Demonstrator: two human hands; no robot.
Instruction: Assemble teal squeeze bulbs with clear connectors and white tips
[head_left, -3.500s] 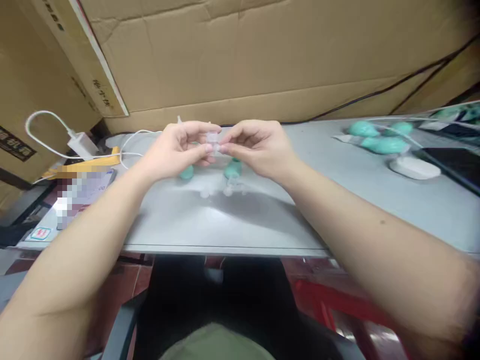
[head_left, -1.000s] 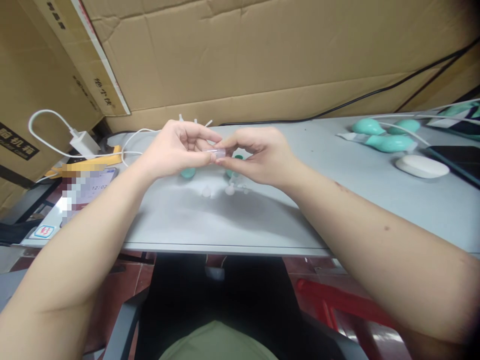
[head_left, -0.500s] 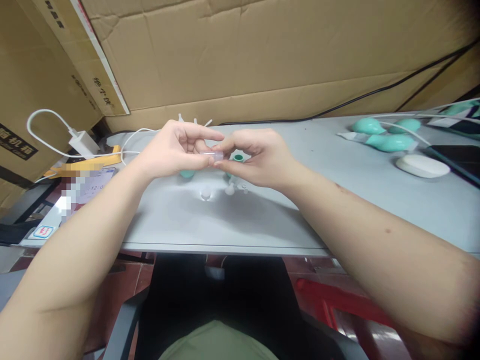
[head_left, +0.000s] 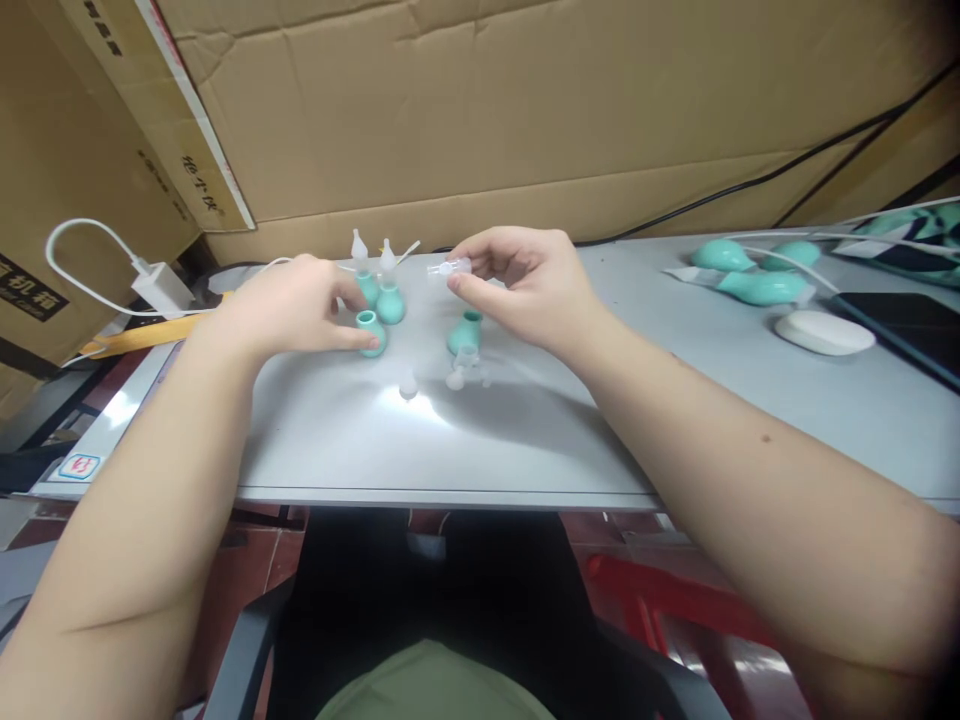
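Note:
My left hand (head_left: 304,310) is around an open-necked teal rubber bulb (head_left: 367,322), its thumb on the bulb's front and its fingers behind. In my right hand (head_left: 525,275) a short clear plastic tube (head_left: 442,268) is pinched between thumb and fingers, above the table. Behind the left hand's bulb stand two teal bulbs with pointed translucent nozzles, one nozzle (head_left: 388,260) and another nozzle (head_left: 359,247). Below my right hand another teal bulb (head_left: 465,335) leans, its neck open. Small clear plastic pieces (head_left: 459,375) and a small white cap (head_left: 407,386) lie in front.
On the grey table's (head_left: 337,450) right are several teal bulbs (head_left: 765,287), a white oval case (head_left: 825,332) and a dark device (head_left: 900,325). A white charger (head_left: 161,288) with its cable stands left. Cardboard (head_left: 450,120) rises behind the table.
My hands have moved apart. The left let go of the clear tube and went down to a teal bulb; the right lifted the tube slightly, up and away.

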